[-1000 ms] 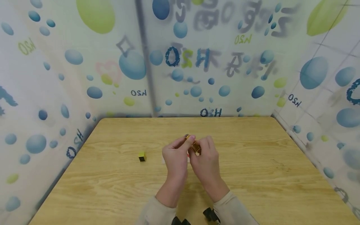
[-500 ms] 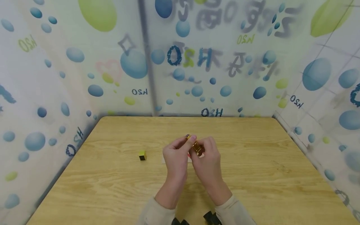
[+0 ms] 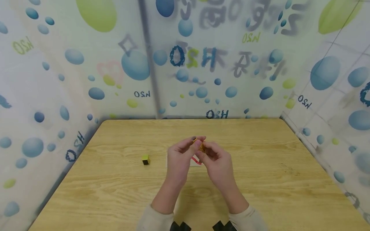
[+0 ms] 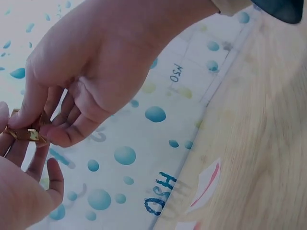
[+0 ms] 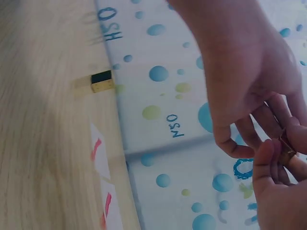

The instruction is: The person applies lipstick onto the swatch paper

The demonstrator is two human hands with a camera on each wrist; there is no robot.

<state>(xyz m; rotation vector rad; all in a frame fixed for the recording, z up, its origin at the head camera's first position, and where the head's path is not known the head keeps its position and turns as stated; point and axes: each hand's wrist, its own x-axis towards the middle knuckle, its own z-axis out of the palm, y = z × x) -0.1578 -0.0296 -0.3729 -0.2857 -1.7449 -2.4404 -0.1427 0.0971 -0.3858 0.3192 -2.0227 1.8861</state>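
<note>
Both hands meet above the middle of the table around a small shiny gold metal piece [image 3: 203, 148], mostly hidden by fingers. My left hand [image 3: 178, 162] pinches it from the left, thumb across it. My right hand [image 3: 220, 163] grips its right side between thumb and bent fingers. In the left wrist view the gold piece [image 4: 29, 134] shows a bright flat face between the fingertips, my right hand [image 4: 96, 62] above and my left hand [image 4: 24, 196] below. The right wrist view shows a gold edge [image 5: 287, 152] among the fingers. I cannot tell what kind of thing it is.
A small black and gold cube [image 3: 145, 159] sits on the wooden table [image 3: 115, 186] left of the hands. Paper pieces with red strokes [image 5: 100, 155] lie on the table, partly behind the hands in the head view. A patterned wall sheet [image 3: 185, 96] closes off the back.
My right hand has shifted slightly right and turned, and the wrists stand farther apart. The gold piece is more covered by fingers, while more of the red stroke shows.
</note>
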